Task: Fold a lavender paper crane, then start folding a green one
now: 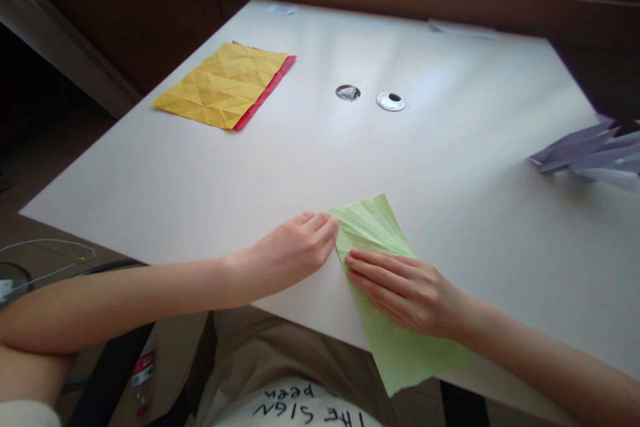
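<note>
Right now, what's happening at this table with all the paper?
A person is working a pleated green paper sheet at the near edge of the white table. The right hand lies flat on it, while the left hand touches its left edge with the fingertips. Part of the sheet hangs over the table edge. Farther off lie a creased yellow sheet over a red one, and purple folded paper at the right.

Craft desk with folded paper sheets, home or classroom.

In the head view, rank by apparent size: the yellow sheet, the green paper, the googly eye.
1. yellow sheet and green paper: alike in apparent size, and the green lies nearer, so unranked.
2. googly eye: clearly smallest.
</note>
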`<state>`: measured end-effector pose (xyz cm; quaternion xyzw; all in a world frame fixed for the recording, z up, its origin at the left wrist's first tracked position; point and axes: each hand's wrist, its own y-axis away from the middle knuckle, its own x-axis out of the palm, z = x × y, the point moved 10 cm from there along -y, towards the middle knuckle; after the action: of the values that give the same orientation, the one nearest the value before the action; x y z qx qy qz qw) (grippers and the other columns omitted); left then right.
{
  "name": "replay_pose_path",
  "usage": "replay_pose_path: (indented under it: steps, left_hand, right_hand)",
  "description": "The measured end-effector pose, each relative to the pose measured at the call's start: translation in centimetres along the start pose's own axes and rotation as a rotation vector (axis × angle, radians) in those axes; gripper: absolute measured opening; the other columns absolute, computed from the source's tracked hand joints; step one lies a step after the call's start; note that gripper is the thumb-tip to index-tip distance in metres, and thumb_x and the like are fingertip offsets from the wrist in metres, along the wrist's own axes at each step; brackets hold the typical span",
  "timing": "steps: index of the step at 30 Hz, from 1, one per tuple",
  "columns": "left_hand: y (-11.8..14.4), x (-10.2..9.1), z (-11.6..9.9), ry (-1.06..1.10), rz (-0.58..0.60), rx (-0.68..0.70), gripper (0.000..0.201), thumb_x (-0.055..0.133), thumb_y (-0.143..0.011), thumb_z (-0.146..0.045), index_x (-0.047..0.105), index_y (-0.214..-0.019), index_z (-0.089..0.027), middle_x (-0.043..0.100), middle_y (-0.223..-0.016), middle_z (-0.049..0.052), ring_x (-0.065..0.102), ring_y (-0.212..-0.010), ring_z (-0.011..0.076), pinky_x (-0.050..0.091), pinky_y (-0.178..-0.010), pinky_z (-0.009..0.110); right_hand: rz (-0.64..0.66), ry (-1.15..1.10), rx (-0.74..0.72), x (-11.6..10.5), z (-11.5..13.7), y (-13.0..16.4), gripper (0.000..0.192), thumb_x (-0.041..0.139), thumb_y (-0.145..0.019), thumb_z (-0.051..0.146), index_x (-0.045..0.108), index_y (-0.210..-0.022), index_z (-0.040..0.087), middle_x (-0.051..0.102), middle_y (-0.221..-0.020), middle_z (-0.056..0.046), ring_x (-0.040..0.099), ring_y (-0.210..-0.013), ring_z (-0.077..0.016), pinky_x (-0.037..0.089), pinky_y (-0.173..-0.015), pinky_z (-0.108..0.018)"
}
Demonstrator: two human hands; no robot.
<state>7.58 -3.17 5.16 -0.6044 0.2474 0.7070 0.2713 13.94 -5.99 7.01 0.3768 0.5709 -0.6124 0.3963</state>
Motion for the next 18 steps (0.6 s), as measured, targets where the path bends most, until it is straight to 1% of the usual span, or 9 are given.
replay_pose_path:
  steps: [2, 4, 6, 10, 18]
  left_hand:
    - [0.5, -0.3, -1.9, 0.009, -0.065, 0.05, 0.033, 0.035, -0.086, -0.008, 0.051, -0.116, -0.007, 0.053, -0.123, 0.014, 0.048, -0.114, 0.0227, 0.038, -0.093, 0.033]
    - [1.0, -0.3, -3.6, 0.015, -0.109, 0.107, 0.033, 0.037, -0.087, -0.011, 0.052, -0.115, -0.003, 0.047, -0.129, 0.017, 0.042, -0.121, 0.026, 0.035, -0.099, 0.034]
    - [1.2, 0.1, -4.1, 0.008, -0.11, 0.087, 0.037, 0.036, -0.087, -0.013, 0.049, -0.119, 0.0, 0.043, -0.133, 0.019, 0.038, -0.125, 0.0284, 0.033, -0.1, 0.036]
    - [1.2, 0.5, -3.6, 0.022, -0.114, 0.019, 0.042, 0.035, -0.089, -0.018, 0.042, -0.126, 0.001, 0.04, -0.136, 0.019, 0.036, -0.126, 0.0281, 0.034, -0.1, 0.035]
    - [0.4, 0.2, -1.3, 0.003, -0.137, -0.07, 0.04, 0.031, -0.09, -0.018, 0.047, -0.123, 0.0, 0.046, -0.13, 0.019, 0.043, -0.122, 0.0258, 0.038, -0.097, 0.034]
  right_hand:
    - [-0.018, 0.001, 0.004, -0.2, -0.1, 0.1, 0.025, 0.05, -0.082, 0.009, 0.061, -0.104, 0.005, 0.065, -0.107, -0.012, 0.055, -0.11, -0.0222, 0.054, -0.086, -0.033]
    - [-0.026, 0.002, 0.001, -0.3, -0.1, 0.1, 0.025, 0.05, -0.082, 0.009, 0.061, -0.104, 0.005, 0.065, -0.107, -0.012, 0.054, -0.112, -0.0226, 0.054, -0.088, -0.033]
    - [-0.017, -0.004, -0.005, -0.3, -0.1, 0.2, 0.025, 0.05, -0.082, 0.01, 0.061, -0.104, 0.005, 0.065, -0.108, -0.012, 0.052, -0.113, -0.0232, 0.053, -0.089, -0.034]
    - [-0.004, -0.017, -0.001, -0.2, -0.2, 0.3, 0.025, 0.052, -0.082, 0.01, 0.061, -0.104, 0.004, 0.065, -0.109, -0.013, 0.053, -0.112, -0.0235, 0.053, -0.088, -0.034]
    - [-0.003, -0.026, 0.003, -0.2, -0.2, 0.4, 0.026, 0.053, -0.08, 0.009, 0.06, -0.105, 0.004, 0.065, -0.107, -0.013, 0.056, -0.108, -0.0234, 0.054, -0.085, -0.033]
